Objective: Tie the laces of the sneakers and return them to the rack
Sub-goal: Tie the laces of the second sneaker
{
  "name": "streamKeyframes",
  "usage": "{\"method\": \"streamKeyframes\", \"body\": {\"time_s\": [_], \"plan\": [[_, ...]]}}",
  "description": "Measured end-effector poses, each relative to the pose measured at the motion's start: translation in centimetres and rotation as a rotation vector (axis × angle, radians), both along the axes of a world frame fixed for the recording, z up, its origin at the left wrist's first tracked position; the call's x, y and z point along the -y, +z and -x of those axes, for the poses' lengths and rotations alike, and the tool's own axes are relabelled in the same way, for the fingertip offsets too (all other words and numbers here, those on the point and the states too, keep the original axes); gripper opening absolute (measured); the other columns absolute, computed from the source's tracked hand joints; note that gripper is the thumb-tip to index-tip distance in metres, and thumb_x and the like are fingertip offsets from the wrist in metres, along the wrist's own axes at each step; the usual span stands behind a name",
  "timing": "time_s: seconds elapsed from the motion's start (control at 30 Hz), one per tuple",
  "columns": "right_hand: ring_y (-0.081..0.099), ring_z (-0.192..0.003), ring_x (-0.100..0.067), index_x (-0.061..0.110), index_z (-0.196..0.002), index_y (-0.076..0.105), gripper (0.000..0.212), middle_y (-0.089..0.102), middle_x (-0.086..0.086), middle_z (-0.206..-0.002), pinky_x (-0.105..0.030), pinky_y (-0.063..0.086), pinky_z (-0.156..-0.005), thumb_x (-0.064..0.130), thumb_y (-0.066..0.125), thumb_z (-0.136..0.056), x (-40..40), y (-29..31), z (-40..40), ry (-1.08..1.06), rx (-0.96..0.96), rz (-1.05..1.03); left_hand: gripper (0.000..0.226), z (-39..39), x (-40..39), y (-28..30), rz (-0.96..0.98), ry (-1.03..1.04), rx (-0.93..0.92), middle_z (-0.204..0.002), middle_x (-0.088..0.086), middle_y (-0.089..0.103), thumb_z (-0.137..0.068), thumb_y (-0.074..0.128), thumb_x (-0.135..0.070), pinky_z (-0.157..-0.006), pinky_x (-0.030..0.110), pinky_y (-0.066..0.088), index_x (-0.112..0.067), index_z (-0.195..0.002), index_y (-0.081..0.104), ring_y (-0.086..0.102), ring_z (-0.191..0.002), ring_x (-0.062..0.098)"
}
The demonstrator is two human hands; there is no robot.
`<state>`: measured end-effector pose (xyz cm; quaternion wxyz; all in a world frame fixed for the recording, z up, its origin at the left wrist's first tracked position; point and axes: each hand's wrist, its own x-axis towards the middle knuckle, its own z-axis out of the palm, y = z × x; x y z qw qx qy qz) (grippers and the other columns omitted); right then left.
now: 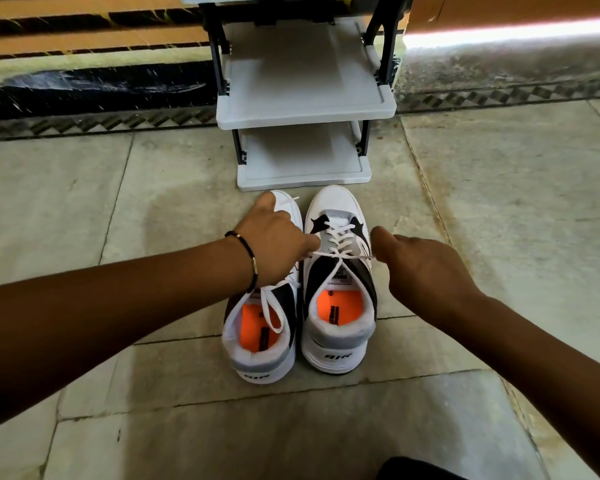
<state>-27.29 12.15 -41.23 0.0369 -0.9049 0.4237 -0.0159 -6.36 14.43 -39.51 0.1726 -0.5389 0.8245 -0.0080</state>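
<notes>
Two white, black and grey sneakers with orange insoles stand side by side on the floor, heels toward me. On the right sneaker [338, 299] the white lace [340, 255] is stretched taut sideways across the tongue. My left hand [274, 247] pinches its left end and partly covers the left sneaker [260, 341]. My right hand [420, 265] pinches the right end. A tied bow of the left sneaker's lace [271, 306] hangs over its opening. The grey shoe rack [305, 109] stands just beyond the toes, its shelves bare.
Stone floor tiles [153, 237] surround the shoes. Behind the rack runs a dark patterned floor border [101, 123] and a wall base. A dark piece of my clothing [420, 469] shows at the bottom edge.
</notes>
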Motion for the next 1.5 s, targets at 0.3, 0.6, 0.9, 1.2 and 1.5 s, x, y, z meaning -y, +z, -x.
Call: {"method": "streamKeyframes", "body": {"time_s": [0.3, 0.6, 0.9, 1.2, 1.5], "plan": [[0.044, -0.058, -0.030, 0.016, -0.106, 0.040, 0.034, 0.066, -0.008, -0.084, -0.026, 0.019, -0.043, -0.001, 0.043, -0.076, 0.3, -0.2, 0.0, -0.066, -0.064, -0.024, 0.024, 0.7, -0.1, -0.3, -0.034, -0.028, -0.011, -0.090, 0.002, 0.068, -0.084, 0.040, -0.011, -0.091, 0.041, 0.027, -0.028, -0.098, 0.049, 0.055, -0.095, 0.027], [0.025, -0.042, -0.009, 0.004, -0.075, 0.064, 0.025, 0.033, 0.005, -0.045, -0.019, 0.023, -0.043, 0.017, 0.050, -0.092, 2.3, 1.4, 1.8, -0.251, 0.498, -1.221, 0.021, -1.5, 0.0, -1.6, -0.286, 0.122, -0.556, -0.072, -0.012, 0.057, -0.092, 0.045, -0.023, -0.072, 0.025, 0.029, -0.031, -0.079, 0.060, 0.052, -0.082, 0.008], [0.064, -0.082, -0.022, 0.009, -0.073, 0.059, 0.029, 0.067, -0.009, -0.082, -0.037, 0.052, -0.080, 0.015, 0.040, -0.095, 1.5, 0.6, -2.2, -0.484, 1.294, -1.269, 0.029, 2.5, -0.8, -0.1, -0.582, 0.971, -1.824, -0.093, 0.002, 0.064, -0.096, 0.038, -0.015, -0.076, 0.036, 0.055, -0.018, -0.070, 0.050, 0.063, -0.087, 0.016], [0.056, -0.053, -0.009, 0.016, -0.084, 0.067, 0.027, 0.066, 0.005, -0.060, -0.019, 0.045, -0.052, 0.002, 0.046, -0.090, 0.3, 0.3, -3.3, -0.631, 1.207, -1.217, 0.032, 3.2, -1.6, -0.8, -0.606, 0.915, -1.790, -0.078, -0.006, 0.057, -0.094, 0.041, -0.005, -0.061, 0.028, 0.052, -0.027, -0.083, 0.062, 0.050, -0.072, 0.007], [0.053, -0.063, -0.017, 0.021, -0.094, 0.064, 0.034, 0.064, -0.008, -0.078, -0.028, 0.039, -0.057, -0.006, 0.044, -0.087, 0.2, 0.2, -3.6, -0.526, 1.065, -1.086, 0.037, 3.2, -1.6, -1.5, -0.308, 0.748, -1.703, -0.064, -0.009, 0.068, -0.089, 0.046, 0.004, -0.043, 0.016, 0.041, -0.026, -0.074, 0.062, 0.050, -0.052, 0.000]]}}
